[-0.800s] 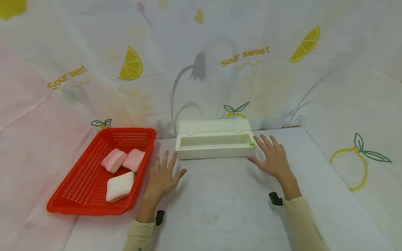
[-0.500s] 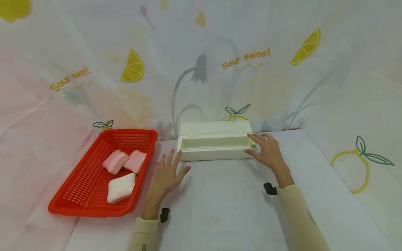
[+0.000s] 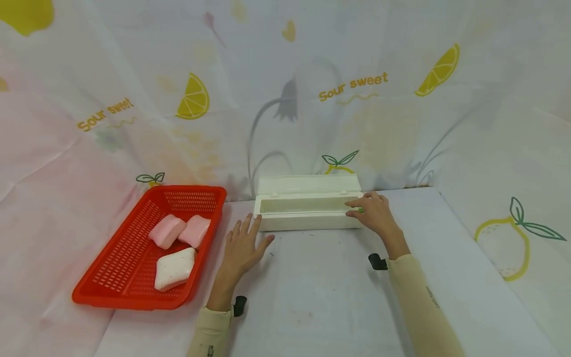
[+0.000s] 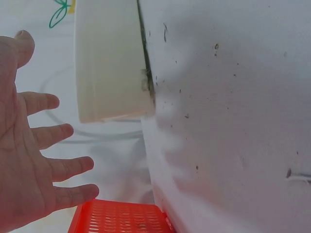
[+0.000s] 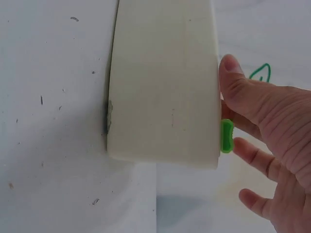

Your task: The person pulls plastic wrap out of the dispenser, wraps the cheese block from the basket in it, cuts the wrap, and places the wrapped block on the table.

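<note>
tbh can't tell if it's a home or a studio, but it's def an indoor set-up: creased backdrop w/ lemon prints & "Sour sweet" lettering wraps round a white worktop.

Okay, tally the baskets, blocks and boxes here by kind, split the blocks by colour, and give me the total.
Red basket: 1
Pink blocks: 2
White block: 1
White lidded box: 1
Total: 5
</note>
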`<control>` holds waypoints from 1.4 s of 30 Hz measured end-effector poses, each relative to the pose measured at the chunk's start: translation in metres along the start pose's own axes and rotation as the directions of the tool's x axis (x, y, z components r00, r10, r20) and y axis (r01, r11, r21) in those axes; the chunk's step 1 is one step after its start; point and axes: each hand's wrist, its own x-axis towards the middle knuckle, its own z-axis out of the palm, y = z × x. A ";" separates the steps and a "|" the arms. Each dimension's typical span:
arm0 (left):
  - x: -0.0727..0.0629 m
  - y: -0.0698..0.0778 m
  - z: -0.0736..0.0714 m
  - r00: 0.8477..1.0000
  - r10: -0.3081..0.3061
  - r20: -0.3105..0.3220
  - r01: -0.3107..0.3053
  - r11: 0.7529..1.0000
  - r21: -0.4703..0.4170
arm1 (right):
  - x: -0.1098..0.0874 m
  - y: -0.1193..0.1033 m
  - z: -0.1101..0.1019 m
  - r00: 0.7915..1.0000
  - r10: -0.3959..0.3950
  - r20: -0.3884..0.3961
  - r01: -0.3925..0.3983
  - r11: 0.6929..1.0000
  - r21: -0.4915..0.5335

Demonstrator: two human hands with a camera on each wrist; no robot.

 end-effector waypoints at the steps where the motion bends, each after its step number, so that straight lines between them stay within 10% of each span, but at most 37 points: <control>1: 0.000 0.000 0.001 1.000 0.000 0.002 0.000 1.000 -0.003 | 0.000 0.000 0.000 1.000 0.006 0.012 -0.006 1.000 -0.002; 13: 0.005 0.003 0.002 1.000 0.020 -0.007 -0.020 1.000 -0.016 | 0.011 -0.009 0.004 0.994 0.003 -0.111 -0.009 0.999 -0.050; 23: 0.010 0.007 0.004 1.000 0.011 0.011 -0.011 1.000 -0.025 | 0.010 -0.010 0.000 0.998 0.055 0.026 -0.056 0.998 0.018; 42: 0.018 0.008 0.004 1.000 0.014 -0.003 -0.014 0.999 -0.050 | 0.019 -0.006 0.014 0.994 0.067 -0.089 -0.052 0.986 0.156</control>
